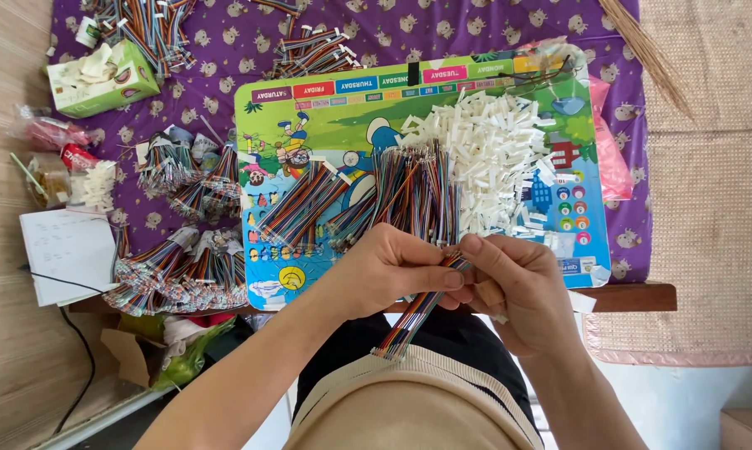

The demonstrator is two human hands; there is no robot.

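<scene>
Ribbon cable [416, 314], multicoloured and flat, is pinched at its upper end between the fingertips of the left hand [390, 268] and right hand [516, 287], just off the near edge of the colourful board [268, 125]. Long axis runs diagonally: upper end toward the white connector pile [497, 158], free end toward the lap. Risk: loose grip lets wires splay or slip, likely causing misalignment.

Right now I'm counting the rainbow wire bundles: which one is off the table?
The rainbow ribbon cable pinched between the left hand and right hand; every other bundle lies on the table.
</scene>
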